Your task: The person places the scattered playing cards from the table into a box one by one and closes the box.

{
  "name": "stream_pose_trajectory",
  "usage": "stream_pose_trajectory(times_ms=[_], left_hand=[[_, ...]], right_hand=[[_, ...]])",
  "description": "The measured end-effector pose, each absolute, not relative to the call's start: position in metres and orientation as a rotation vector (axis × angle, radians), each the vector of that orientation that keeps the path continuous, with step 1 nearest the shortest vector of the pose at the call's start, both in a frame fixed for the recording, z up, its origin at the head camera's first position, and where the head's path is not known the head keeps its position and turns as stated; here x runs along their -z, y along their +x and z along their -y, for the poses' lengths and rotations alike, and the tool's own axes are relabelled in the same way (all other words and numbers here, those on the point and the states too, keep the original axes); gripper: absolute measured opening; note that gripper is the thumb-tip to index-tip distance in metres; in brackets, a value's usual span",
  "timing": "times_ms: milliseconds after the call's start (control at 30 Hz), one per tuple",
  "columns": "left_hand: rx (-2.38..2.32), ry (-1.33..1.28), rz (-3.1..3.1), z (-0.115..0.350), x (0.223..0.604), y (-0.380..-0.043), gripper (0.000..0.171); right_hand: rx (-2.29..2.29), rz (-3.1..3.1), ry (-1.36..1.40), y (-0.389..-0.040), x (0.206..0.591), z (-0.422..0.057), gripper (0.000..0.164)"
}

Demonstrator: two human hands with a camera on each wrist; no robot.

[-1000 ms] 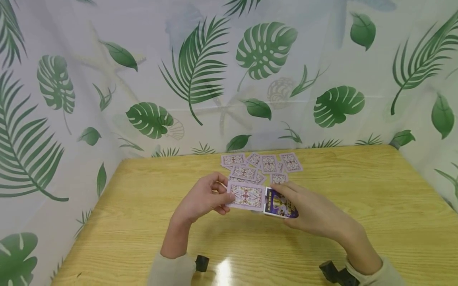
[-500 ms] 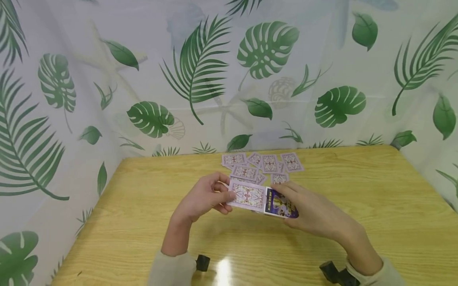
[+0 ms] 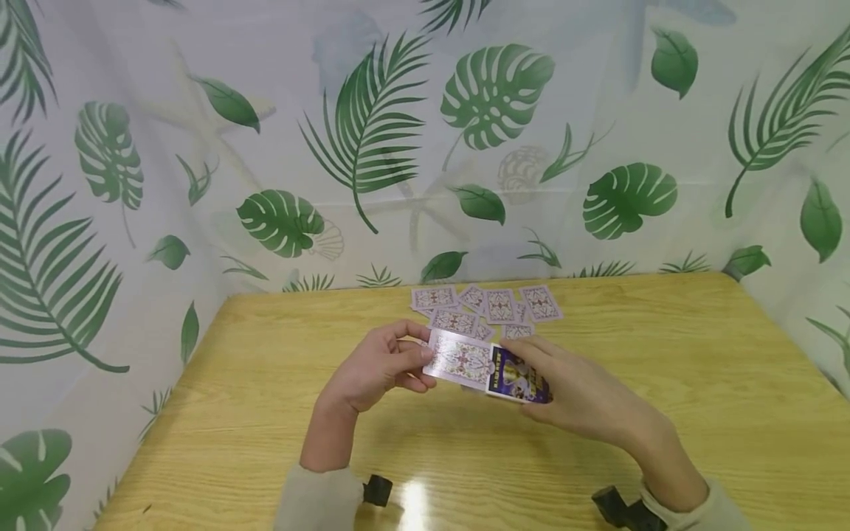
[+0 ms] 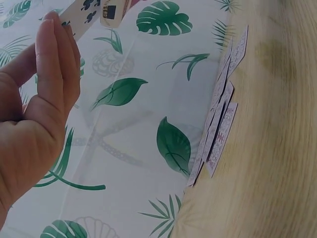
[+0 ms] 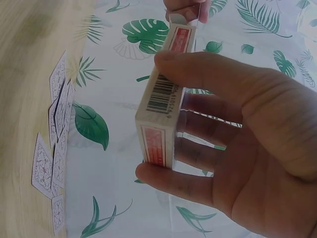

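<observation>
My left hand (image 3: 381,369) pinches a playing card (image 3: 461,359) by its outer end, thumb on the patterned lilac back. The card's other end meets the mouth of a purple card box (image 3: 518,376). From below, the left wrist view shows black pips on the card's face (image 4: 88,17). My right hand (image 3: 584,387) grips the box around its sides. In the right wrist view, thumb and fingers hold the box (image 5: 161,106) by its edges, with a barcode and red panels on its narrow side. Its inside is hidden.
Several face-down playing cards (image 3: 501,306) lie scattered and overlapping near the back edge of the wooden table (image 3: 299,332). Behind the table hangs a white cloth (image 3: 398,169) printed with green leaves. Black devices (image 3: 377,490) sit at both wrists.
The card and box have tilted slightly, and glare now shows on the card. My left hand has shifted a little right, bringing slightly less of the card into view beside the box.
</observation>
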State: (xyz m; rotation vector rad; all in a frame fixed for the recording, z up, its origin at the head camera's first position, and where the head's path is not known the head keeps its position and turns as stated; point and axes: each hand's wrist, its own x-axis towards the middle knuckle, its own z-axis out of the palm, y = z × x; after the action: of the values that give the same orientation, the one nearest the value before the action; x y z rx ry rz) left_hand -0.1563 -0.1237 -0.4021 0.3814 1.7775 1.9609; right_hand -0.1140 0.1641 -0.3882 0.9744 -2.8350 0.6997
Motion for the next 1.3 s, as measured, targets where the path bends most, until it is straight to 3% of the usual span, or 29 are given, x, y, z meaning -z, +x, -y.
stream_pose_trajectory(times_ms=[400, 733, 1300], left_hand=[[-1.982, 0.409, -1.658, 0.124, 0.407, -0.16, 0.023], [-1.828, 0.435, -1.892, 0.116, 0.41, -0.16, 0.046], [-1.783, 0.448, -1.97, 0.086, 0.409, -0.148, 0.048]], right_hand=[[-0.77, 2.841, 0.969, -0.113, 0.386, -0.163, 0.077], [-0.786, 2.837, 0.974, -0.113, 0.386, -0.163, 0.078], [-0.725, 2.813, 1.016, -0.113, 0.388, -0.16, 0.076]])
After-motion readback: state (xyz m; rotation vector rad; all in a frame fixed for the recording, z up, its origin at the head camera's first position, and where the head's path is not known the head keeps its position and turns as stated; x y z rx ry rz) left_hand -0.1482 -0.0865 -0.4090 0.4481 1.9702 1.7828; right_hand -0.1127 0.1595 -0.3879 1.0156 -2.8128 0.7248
